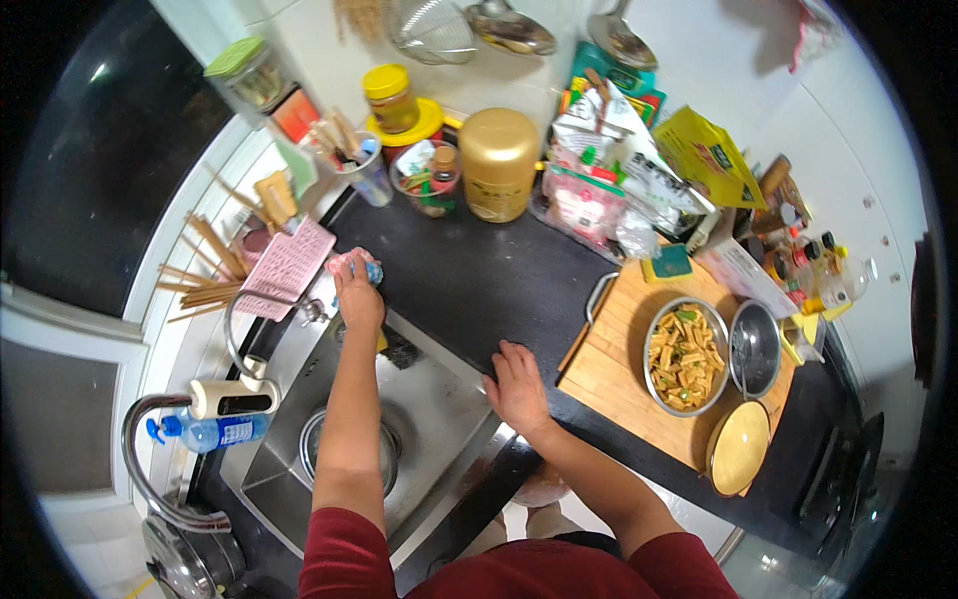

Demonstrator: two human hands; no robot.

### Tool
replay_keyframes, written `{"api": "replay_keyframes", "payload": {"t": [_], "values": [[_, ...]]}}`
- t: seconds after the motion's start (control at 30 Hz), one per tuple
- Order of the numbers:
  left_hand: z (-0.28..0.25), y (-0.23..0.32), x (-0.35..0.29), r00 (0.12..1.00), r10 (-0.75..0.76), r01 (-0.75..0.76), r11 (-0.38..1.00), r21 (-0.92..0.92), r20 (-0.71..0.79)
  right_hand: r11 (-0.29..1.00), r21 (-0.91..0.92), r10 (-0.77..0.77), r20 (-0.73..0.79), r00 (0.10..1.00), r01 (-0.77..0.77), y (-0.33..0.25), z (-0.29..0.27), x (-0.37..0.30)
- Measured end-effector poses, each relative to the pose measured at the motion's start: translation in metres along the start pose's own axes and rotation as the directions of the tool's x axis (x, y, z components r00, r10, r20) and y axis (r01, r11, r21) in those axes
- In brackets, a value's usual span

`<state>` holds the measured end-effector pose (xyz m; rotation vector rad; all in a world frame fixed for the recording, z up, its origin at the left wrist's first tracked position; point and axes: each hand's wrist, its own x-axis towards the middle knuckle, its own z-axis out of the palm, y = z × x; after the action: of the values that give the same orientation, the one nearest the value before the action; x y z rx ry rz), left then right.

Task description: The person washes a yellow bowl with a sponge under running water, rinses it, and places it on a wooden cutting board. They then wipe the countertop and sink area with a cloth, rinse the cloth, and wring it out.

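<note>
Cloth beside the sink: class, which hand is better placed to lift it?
Probably the left hand: it is on the cloth, while the right hand rests on the dark counter, away from it.

Gold canister [498, 165], yellow bowl [739, 446]

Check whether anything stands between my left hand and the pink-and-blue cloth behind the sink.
Nothing visible does: the left hand rests on the crumpled cloth, fingers over it. The thin metal tap and the pink basket are off to the left, neither in between.
</note>
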<state>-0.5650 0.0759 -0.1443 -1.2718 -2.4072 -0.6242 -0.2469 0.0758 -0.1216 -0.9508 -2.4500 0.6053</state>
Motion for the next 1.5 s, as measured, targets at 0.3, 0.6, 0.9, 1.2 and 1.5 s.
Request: {"api": "replay_keyframes", "payload": {"t": [0.3, 0.6, 0.9, 1.2, 1.5], "values": [[-0.005, 0.121, -0.011, 0.860, 0.407, -0.255, 0.864, -0.434, 0.307, 0.988, 0.151, -0.019, -0.091, 0.996, 0.033, 0.013, 0.003, -0.004], [0.022, 0.198, -0.001, 0.906, 0.420, -0.376, 0.740, -0.558, -0.053, 0.951, 0.308, 0.032, -0.207, 0.978, 0.034, 0.005, -0.086, -0.052], [0.001, 0.235, -0.059, 0.744, 0.602, -0.397, 0.747, -0.533, 0.290, 0.967, 0.242, 0.127, -0.180, 0.975, -0.082, 0.024, -0.126, -0.093], [-0.049, 0.167, -0.145, 0.794, 0.598, -0.380, 0.631, -0.676, 0.112, 0.929, 0.323, 0.254, -0.204, 0.946, -0.180, 0.000, -0.126, -0.127], [-0.135, 0.179, -0.217, 0.691, 0.688, -0.329, 0.574, -0.750, 0.224, 0.964, 0.163, 0.222, -0.054, 0.974, -0.211, -0.041, -0.104, -0.175]]}}
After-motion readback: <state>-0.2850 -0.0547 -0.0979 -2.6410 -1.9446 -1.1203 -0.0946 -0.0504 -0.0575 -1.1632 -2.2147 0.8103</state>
